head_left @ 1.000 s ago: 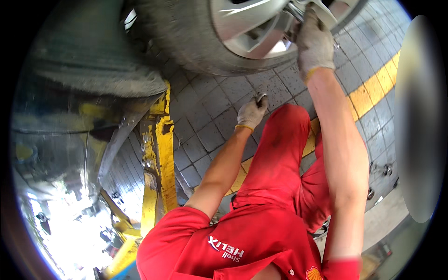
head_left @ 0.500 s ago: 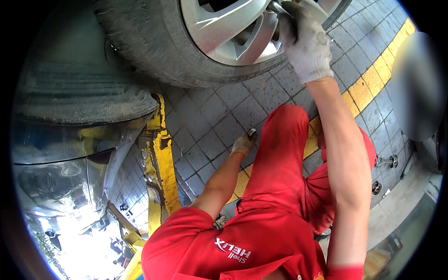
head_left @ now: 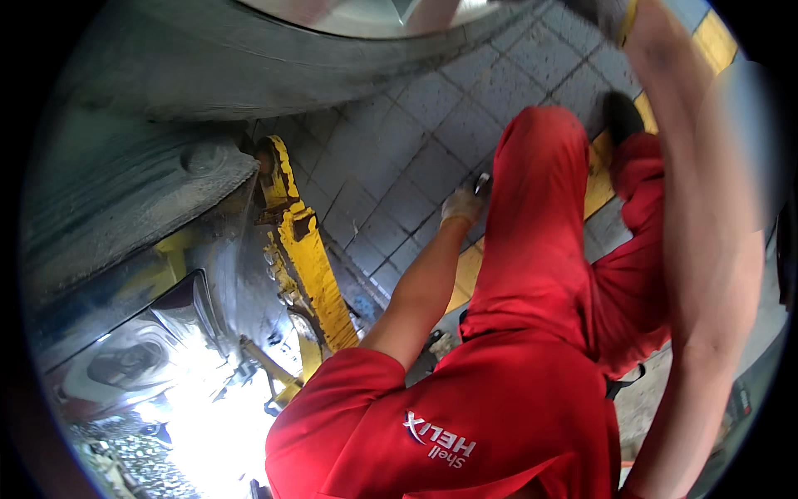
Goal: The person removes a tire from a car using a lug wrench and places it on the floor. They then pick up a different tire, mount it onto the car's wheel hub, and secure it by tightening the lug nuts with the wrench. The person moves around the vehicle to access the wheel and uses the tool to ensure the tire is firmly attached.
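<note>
My left hand (head_left: 461, 205), in a pale work glove, is low over the tiled floor beside my red-trousered knee. Its fingers are closed round a metal tool whose shiny rounded end (head_left: 482, 181) sticks out; the rest of it is hidden. My right hand (head_left: 600, 12), also gloved, reaches up to the top edge of the picture. Its fingers are cut off there, so what they touch cannot be seen. Above the floor, the raised car's tyre (head_left: 249, 71) and the lower edge of its silver rim (head_left: 366, 17) fill the top, left of my right hand.
A chipped yellow lift arm (head_left: 312, 258) stands under the car's dark body (head_left: 125, 208) on the left. Grey floor tiles (head_left: 432, 108) carry a yellow painted line (head_left: 598, 179) running diagonally behind my legs. Bright light glares at the lower left.
My right hand has moved up and right, from the wheel's spokes to the picture's edge. The view has shifted, with the wheel now higher. My left hand still grips the metal tool.
</note>
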